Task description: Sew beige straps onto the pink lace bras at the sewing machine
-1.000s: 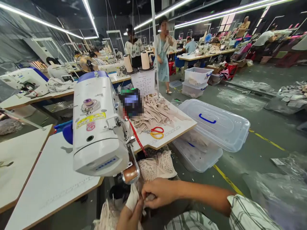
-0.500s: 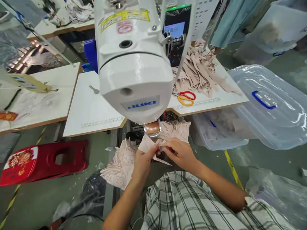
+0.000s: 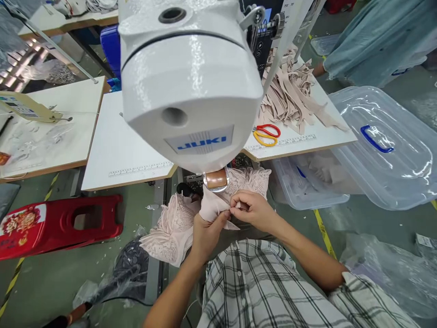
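A pale pink lace bra [image 3: 170,230] lies below the sewing machine head [image 3: 194,100], its gathered cups to the left and behind my hands. My left hand [image 3: 206,232] is closed on a smooth pink fabric panel [image 3: 212,204], thumb on top, with a pointed end of cloth hanging below. Close beside it, my right hand [image 3: 254,209] pinches the panel's edge between thumb and fingers, and the fingertips of both hands nearly meet. Just beyond the panel is the machine's metal-rimmed, brown-topped part [image 3: 216,180]. Whatever lies under the fingertips is hidden.
Red-and-yellow-handled scissors [image 3: 266,135] lie on the right tabletop near a pile of beige fabric strips [image 3: 287,95]. Clear plastic bins with a lid [image 3: 389,155] stand at right. A red stool [image 3: 61,225] is on the floor at left. A person in blue-green clothing [image 3: 372,41] is at upper right.
My view has shifted, so the machine head looks larger and nearer. My right fingers have come against the panel's edge by my left thumb, and the panel is more bunched. Blue-green clothing has moved lower.
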Motion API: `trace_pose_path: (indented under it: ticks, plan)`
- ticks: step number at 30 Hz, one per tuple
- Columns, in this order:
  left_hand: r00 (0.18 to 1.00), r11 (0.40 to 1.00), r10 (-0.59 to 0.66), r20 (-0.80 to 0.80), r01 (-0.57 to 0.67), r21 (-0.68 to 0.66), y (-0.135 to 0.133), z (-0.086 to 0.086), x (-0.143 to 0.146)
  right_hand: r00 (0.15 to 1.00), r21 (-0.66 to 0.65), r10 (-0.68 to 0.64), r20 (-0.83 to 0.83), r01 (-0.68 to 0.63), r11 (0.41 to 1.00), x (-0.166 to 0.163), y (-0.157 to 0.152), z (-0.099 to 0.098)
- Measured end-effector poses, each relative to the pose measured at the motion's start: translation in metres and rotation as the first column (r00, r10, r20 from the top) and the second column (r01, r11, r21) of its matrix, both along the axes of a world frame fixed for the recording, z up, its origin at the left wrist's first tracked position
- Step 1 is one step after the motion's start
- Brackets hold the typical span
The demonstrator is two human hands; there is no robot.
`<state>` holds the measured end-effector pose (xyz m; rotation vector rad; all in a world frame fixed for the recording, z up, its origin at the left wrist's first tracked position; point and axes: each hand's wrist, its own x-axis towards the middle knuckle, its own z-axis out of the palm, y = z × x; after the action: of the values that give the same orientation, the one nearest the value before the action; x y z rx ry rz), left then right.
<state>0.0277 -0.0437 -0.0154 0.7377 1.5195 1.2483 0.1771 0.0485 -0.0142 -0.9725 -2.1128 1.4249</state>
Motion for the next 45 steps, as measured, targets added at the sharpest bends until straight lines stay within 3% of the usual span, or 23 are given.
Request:
trace_pose_path:
  ticks: [7, 14, 18, 22, 28, 35, 41, 45]
  plan:
    - [0.999, 0.996, -0.040, 0.014, 0.039, 0.077, 0.006, 0.003, 0.001, 0.984, 0.079, 0.163, 0.073, -0.169, 0.982, 0.001, 0.007, 0.007]
    - [0.993, 0.993, -0.116, -0.005, 0.115, -0.029, 0.014, 0.004, -0.004, 0.997, 0.140, 0.016, 0.078, -0.027, 0.990, 0.000, -0.002, -0.002]
    - [0.988, 0.993, -0.104, -0.111, 0.097, -0.063, 0.012, 0.004, -0.007, 0.999, -0.017, 0.011, 0.033, -0.011, 1.000, 0.006, 0.001, -0.001]
    - [0.955, 0.981, -0.194, -0.226, 0.186, -0.056, 0.014, 0.009, -0.014, 0.999, -0.182, -0.020, 0.031, 0.025, 0.983, 0.016, 0.006, 0.000]
    - [0.905, 0.946, -0.316, -0.284, 0.323, -0.023, 0.017, 0.019, -0.016, 0.995, -0.094, 0.005, 0.095, 0.003, 0.996, 0.019, 0.005, 0.010]
    - [0.881, 0.938, -0.340, -0.330, 0.342, -0.054, 0.015, 0.022, -0.013, 0.985, -0.019, 0.097, 0.140, -0.096, 0.995, 0.016, 0.007, 0.020]
    - [0.915, 0.947, -0.311, -0.256, 0.321, -0.002, 0.022, 0.022, -0.013, 0.975, -0.161, 0.175, 0.138, -0.153, 0.975, 0.019, 0.023, 0.016]
    - [0.933, 0.945, -0.325, -0.152, 0.326, -0.020, 0.023, 0.020, -0.014, 0.968, -0.304, 0.243, 0.064, -0.213, 0.929, 0.020, 0.032, 0.009]
